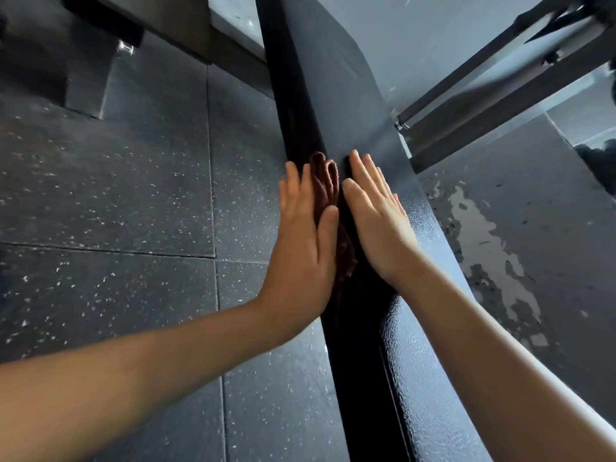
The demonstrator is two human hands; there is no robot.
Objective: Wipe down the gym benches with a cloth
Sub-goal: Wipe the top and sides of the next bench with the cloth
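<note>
A long black padded bench (336,81) runs from the bottom of the view up to the top. My left hand (303,241) lies flat against the bench's left side, pressing a dark red-brown cloth (325,181) onto the padding. The cloth shows above the fingers and beside the thumb; the rest is hidden under the palm. My right hand (378,218) rests flat on the bench's top surface, fingers straight and together, just right of the cloth, holding nothing.
Dark speckled rubber floor tiles (116,195) lie left of the bench. A worn, pale patch (490,248) marks the floor on the right. Metal frame bars (493,81) slant away at the upper right. A dark machine base (100,38) sits at the upper left.
</note>
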